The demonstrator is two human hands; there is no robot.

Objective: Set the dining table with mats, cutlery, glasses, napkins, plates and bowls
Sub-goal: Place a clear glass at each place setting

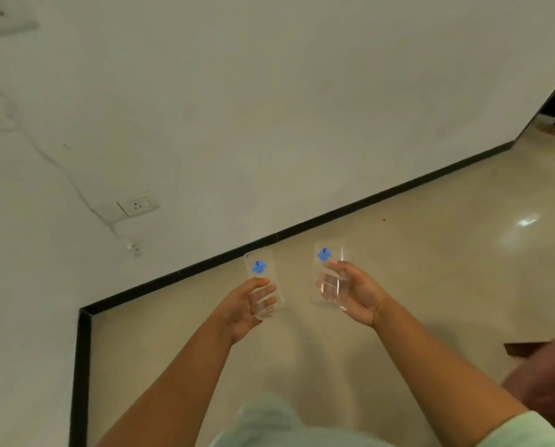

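Left hand (pixel 248 306), frame centre: fingers curled round lower half of a clear glass (pixel 265 287) with blue sticker, held upright. Right hand (pixel 355 293), just right of centre: fingers wrapped round a second clear glass (pixel 327 275), same sticker, upright; the two glasses near, not touching. Step judged: glasses in transit; dining table not in view. Next move calls for reaching the table and setting each glass down upright. Surroundings: glossy beige floor (pixel 431 253), lower right; black skirting (pixel 366 204) running diagonally; white wall (pixel 269 91), upper frame; socket (pixel 137 206), left
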